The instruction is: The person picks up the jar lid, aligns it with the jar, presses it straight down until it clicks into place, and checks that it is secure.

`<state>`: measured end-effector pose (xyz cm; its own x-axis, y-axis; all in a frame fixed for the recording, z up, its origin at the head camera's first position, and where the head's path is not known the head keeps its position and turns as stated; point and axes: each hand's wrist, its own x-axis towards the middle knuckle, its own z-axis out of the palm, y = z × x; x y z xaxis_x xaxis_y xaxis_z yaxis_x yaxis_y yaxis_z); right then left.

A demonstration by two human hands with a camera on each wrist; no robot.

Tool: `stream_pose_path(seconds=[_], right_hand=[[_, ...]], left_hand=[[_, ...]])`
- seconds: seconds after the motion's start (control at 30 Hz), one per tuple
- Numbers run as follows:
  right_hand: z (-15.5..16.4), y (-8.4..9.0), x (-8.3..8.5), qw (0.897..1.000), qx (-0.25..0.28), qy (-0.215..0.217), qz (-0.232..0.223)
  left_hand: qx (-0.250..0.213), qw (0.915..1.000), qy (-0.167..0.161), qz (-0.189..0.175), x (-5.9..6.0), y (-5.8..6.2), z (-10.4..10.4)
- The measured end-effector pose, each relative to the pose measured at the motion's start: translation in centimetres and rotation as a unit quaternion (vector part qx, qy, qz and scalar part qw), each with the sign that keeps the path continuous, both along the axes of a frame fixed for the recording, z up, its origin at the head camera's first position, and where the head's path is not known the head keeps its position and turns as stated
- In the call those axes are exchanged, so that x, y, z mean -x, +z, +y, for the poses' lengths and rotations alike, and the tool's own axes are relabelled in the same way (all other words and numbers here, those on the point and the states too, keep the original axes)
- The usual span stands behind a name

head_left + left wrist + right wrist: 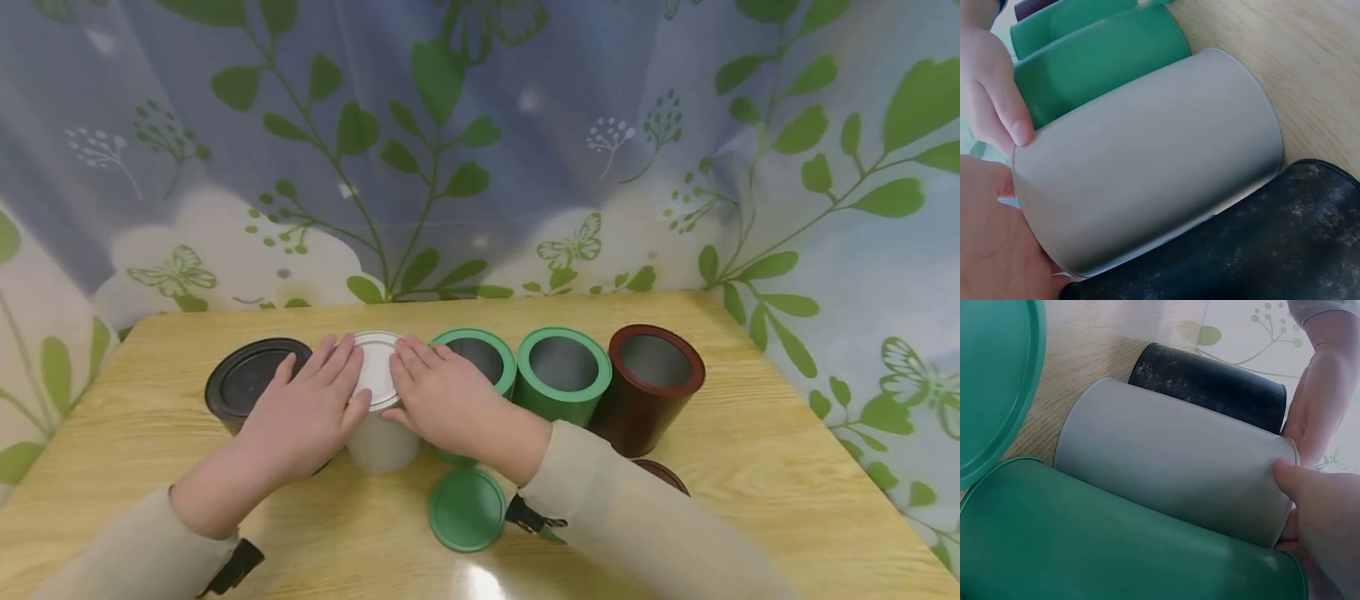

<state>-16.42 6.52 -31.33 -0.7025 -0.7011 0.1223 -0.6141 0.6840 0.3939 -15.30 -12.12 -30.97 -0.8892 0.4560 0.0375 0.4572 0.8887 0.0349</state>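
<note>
A white can point(382, 442) stands upright on the table, with a white lid point(379, 367) over its top. My left hand point(307, 412) lies on the lid's left side, its fingers straight. On the right side, my right hand point(450, 400) rests with fingers extended over the lid and its thumb along the rim. In the right wrist view, that thumb touches the top edge of the can point(1172, 469). Left of the white can, partly behind my left hand, stands a black can point(247, 379) with its lid on. An open green can point(483, 354) stands directly to the right, partly covered by my right hand.
A second open green can point(558, 404) and an open dark red can point(641, 417) continue the row rightward. A green lid point(467, 510) lies in front on the wooden table point(352, 542). A dark red lid point(663, 475) is partly hidden by my right sleeve. A leaf-patterned curtain point(480, 208) hangs behind.
</note>
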Motion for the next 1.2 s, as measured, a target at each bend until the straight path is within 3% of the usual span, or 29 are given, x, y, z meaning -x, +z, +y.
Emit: stream_pose_path(seconds=[0.2, 0.37, 0.6, 0.97, 1.2], right_hand=[[0.26, -0.21, 0.08, 0.999, 0.013, 0.022, 0.027], [0.27, -0.35, 0.10, 0.999, 0.016, 0.018, 0.024], [0.17, -0.34, 0.01, 0.999, 0.025, 0.027, 0.032], [0.30, -0.30, 0.09, 0.998, 0.038, 0.038, 0.042], [0.23, -0.42, 0.23, 0.997, 0.046, 0.046, 0.043]], left_hand=[[-0.012, 0.9998, -0.008, -0.014, -0.15, 0.12, -0.01], [-0.015, 0.9996, -0.001, -0.025, -0.20, 0.19, -0.11], [-0.003, 0.9997, 0.023, -0.011, -0.50, 0.13, -0.61], [-0.008, 0.9998, 0.012, 0.016, -0.63, -0.32, -0.73], [0.015, 0.9991, 0.014, 0.037, -0.62, -0.05, -0.69]])
